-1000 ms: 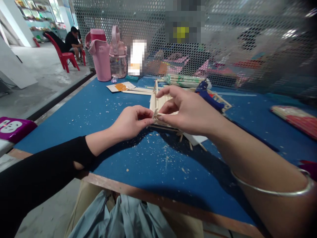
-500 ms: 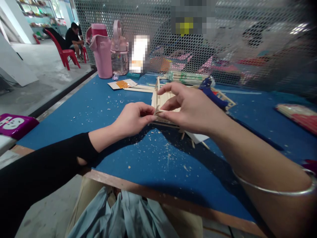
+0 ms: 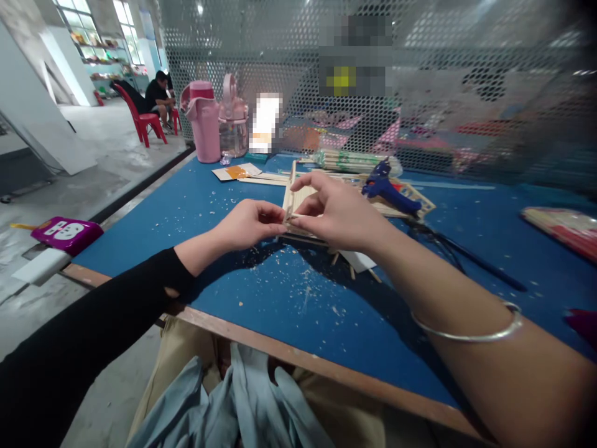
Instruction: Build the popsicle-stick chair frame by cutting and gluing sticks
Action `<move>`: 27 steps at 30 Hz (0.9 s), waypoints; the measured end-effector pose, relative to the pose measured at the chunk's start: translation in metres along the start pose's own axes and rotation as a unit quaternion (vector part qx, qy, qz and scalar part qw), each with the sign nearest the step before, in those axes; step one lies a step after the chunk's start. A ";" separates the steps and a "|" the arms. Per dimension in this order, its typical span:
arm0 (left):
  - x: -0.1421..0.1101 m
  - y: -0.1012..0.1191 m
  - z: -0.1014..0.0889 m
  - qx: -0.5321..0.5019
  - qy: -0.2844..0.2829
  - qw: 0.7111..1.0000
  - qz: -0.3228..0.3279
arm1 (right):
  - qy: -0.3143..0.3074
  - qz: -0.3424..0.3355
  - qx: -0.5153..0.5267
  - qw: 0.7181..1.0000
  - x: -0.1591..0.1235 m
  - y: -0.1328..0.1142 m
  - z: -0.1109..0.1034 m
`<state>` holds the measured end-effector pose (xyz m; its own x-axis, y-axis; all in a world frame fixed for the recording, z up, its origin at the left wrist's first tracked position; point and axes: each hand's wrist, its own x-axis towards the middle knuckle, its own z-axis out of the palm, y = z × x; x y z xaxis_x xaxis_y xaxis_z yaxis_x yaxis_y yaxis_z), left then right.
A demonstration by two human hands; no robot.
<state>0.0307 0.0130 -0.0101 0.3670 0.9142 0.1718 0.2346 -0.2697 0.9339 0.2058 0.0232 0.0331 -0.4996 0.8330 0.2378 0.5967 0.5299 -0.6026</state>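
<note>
A small model of pale wooden sticks (image 3: pixel 305 200) lies on the blue tabletop, with a flat slatted base and an upright stick (image 3: pixel 293 177) at its left side. My left hand (image 3: pixel 247 225) is closed at its near left corner, thumb and forefinger pinching a thin wooden stick there. Opposite, my right hand (image 3: pixel 333 210) pinches at the same corner, its thumb and fingertips closed on a thin wooden stick. Its hand covers part of the base. The fingertips of both hands almost meet, and the stick ends between them are partly hidden.
A blue glue gun (image 3: pixel 390 188) lies right of the model, its dark cable trailing right. Behind are bundled sticks (image 3: pixel 349 160), a pink flask (image 3: pixel 205 124), a clear bottle (image 3: pixel 233 134) and a perforated metal screen (image 3: pixel 289 74). A purple power strip (image 3: pixel 68 233) is at left.
The camera view has shifted, so most things appear lower. Both hands stay at the model's corner; the stick ends that stuck up between the fingertips now sit lower against it.
</note>
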 end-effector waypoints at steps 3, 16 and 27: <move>-0.001 0.004 -0.001 0.010 0.008 1.000 -0.022 | 0.001 -0.018 0.006 1.000 0.000 0.001 0.001; -0.006 0.006 0.008 0.171 0.095 0.980 0.036 | -0.014 -0.040 -0.011 0.999 0.001 0.001 -0.003; -0.005 0.007 0.010 0.170 0.101 0.980 0.024 | 0.009 -0.037 -0.020 0.999 -0.001 0.002 0.000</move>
<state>0.0391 0.0037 -0.0073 0.2066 0.9303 0.3030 0.5205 -0.3667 0.7711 0.2074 0.0234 0.0319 -0.5323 0.7934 0.2952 0.5824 0.5962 -0.5526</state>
